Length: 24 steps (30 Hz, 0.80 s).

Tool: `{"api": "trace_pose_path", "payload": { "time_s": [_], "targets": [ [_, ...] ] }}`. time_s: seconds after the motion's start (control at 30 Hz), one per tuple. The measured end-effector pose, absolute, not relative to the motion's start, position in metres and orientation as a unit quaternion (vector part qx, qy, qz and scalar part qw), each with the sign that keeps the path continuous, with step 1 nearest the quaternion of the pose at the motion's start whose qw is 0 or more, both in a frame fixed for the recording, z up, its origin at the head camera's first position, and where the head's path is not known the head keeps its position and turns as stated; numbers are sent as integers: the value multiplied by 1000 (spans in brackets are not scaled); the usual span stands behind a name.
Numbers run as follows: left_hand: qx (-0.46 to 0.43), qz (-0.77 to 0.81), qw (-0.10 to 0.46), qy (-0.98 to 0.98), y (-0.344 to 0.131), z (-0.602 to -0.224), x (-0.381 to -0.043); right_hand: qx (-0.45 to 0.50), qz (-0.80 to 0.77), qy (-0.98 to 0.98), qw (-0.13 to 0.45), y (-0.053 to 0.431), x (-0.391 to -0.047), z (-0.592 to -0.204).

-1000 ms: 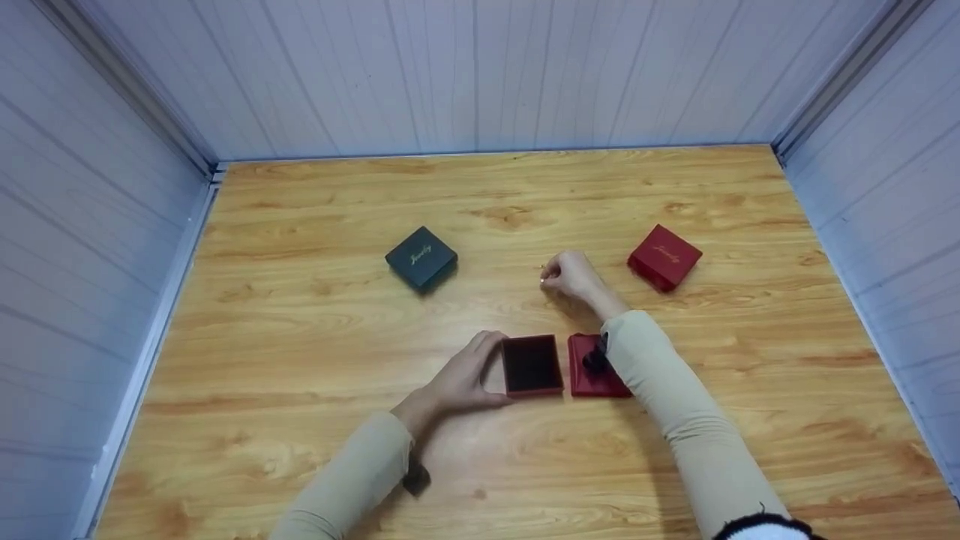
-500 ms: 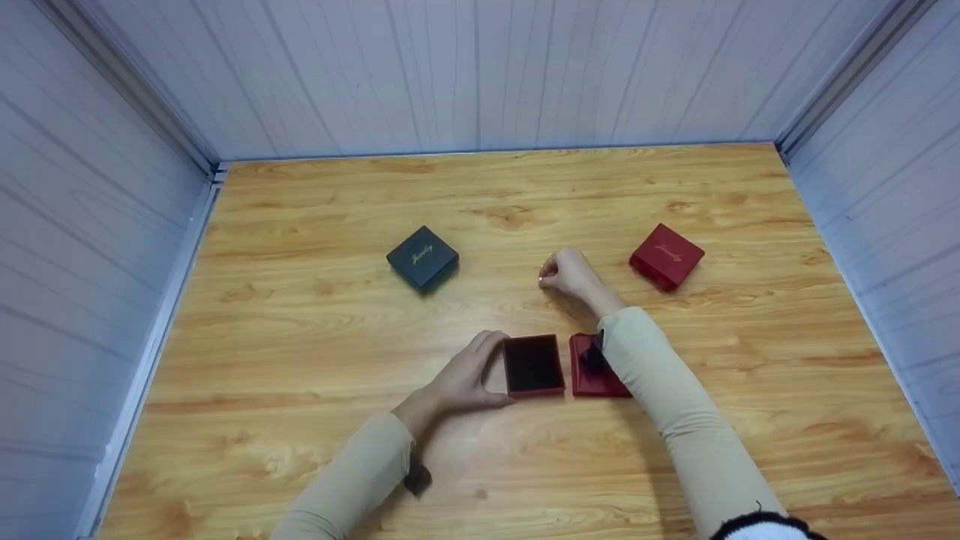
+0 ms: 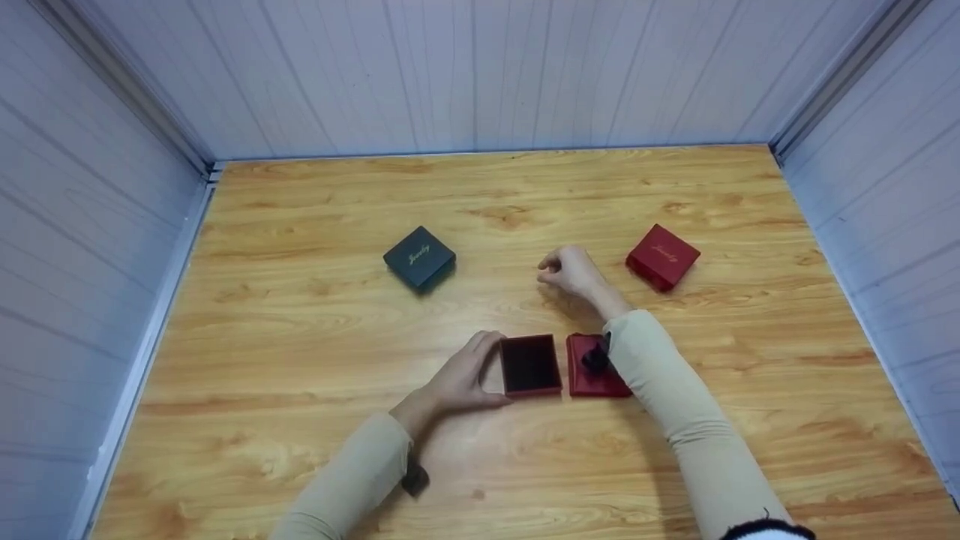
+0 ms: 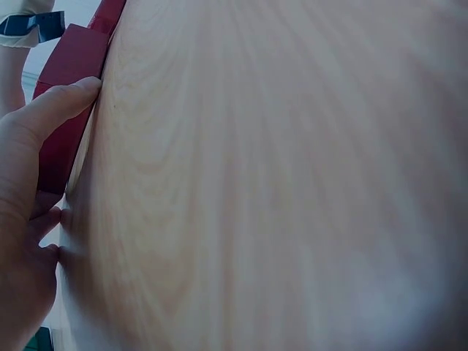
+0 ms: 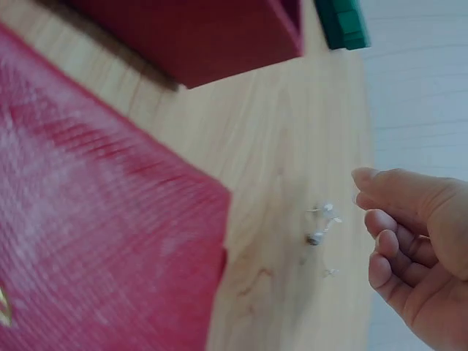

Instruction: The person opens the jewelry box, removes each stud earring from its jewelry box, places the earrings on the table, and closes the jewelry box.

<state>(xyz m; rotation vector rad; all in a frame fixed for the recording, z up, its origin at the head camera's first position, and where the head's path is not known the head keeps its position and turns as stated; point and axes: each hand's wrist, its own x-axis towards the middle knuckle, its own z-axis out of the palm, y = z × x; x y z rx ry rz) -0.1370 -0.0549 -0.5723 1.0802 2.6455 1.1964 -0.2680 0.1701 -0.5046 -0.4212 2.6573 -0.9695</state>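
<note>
In the head view my left hand [image 3: 466,373] holds an uncovered red box [image 3: 556,371] with a dark inside, thumb at the near side and fingers at the far side. The left wrist view shows that thumb [image 4: 69,99] against the red wall [image 4: 69,55]. Farther forward, my right hand [image 3: 576,271] is low over the table with thumb and index fingertips close together. Whether a tiny thing lies between them I cannot tell. Beside those fingertips [image 5: 364,175], in the right wrist view, lie small silvery pieces [image 5: 314,238] like stud earrings.
A red, flat, textured piece [image 3: 583,382] lies right of the box, partly under my right forearm. A closed dark green jewelry box [image 3: 420,257] stands at the back left, a closed red jewelry box [image 3: 663,257] at the back right. Pale panels [image 3: 480,75] wall in the table.
My right hand has shifted slightly forward, and the small white spot at its fingertips no longer shows in the head view. My left hand and the uncovered box keep their place.
</note>
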Motion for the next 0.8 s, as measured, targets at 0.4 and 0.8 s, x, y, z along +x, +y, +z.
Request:
{"api": "trace_pose_path", "payload": {
  "time_s": [0.4, 0.8],
  "targets": [
    [349, 391, 24, 851, -54, -571, -137, -208, -361, 908, 31, 177, -252, -491],
    [353, 394, 17, 849, -55, -569, -136, -207, -410, 888, -2, 186, -223, -485]
  ]
}}
